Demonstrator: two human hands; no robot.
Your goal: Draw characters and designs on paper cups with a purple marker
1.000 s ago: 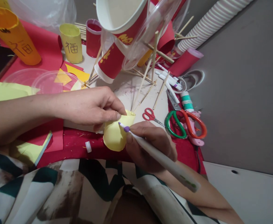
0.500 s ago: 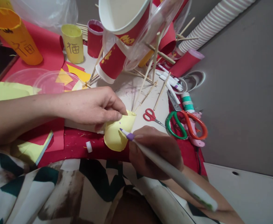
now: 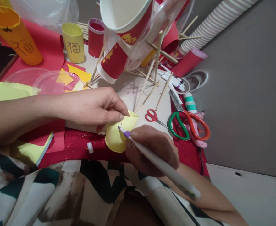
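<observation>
My left hand [image 3: 93,108] pinches the upper edge of a small rolled yellow paper tube [image 3: 116,138] at the near edge of the table. My right hand [image 3: 152,149] is closed around a white marker [image 3: 161,166] with a purple tip. That tip rests on the yellow paper just below my left thumb. A small white pen cap [image 3: 89,147] lies on the red cloth [image 3: 76,146] to the left of the tube.
A structure of red paper cups [image 3: 114,61], clear plastic cups and wooden sticks [image 3: 152,75] stands behind my hands. Small red scissors [image 3: 153,116], green and orange scissors [image 3: 187,125], several markers [image 3: 173,81], tape rolls, yellow and orange tubes [image 3: 74,42] with characters, and red and yellow paper sheets lie around.
The marker tip moved slightly down and right across the yellow paper, then back up and left. My left hand has kept its pinch on the tube.
</observation>
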